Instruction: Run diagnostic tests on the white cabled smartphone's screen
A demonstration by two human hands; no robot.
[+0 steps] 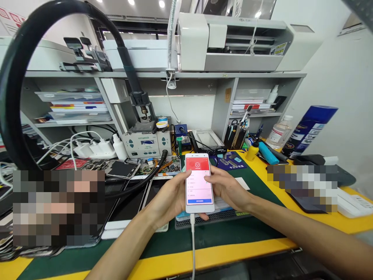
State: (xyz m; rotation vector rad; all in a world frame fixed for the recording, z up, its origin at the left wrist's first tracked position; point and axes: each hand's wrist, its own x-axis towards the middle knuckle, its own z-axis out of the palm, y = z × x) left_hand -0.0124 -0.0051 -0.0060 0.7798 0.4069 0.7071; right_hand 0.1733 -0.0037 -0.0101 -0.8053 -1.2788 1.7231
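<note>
A white smartphone [199, 208] is held upright between my two hands over the front of the bench, its screen lit with a red band, a list and a blue button. My left hand [175, 194] grips its left edge, thumb lying at the screen's side. On the right edge, my right hand [229, 186] closes round it with the thumb over the screen. Fingers behind the phone are mostly hidden. A white charging cable [192, 233] runs from the phone's bottom end down past the bench edge.
A green mat [233, 233] covers the yellow bench. Behind stand a soldering station [148, 144], a pen holder [236, 136], a clear bottle [278, 132] and a blue spray can [309, 130]. A thick black hose [17, 50] arches at left. Phone parts [122, 168] lie left.
</note>
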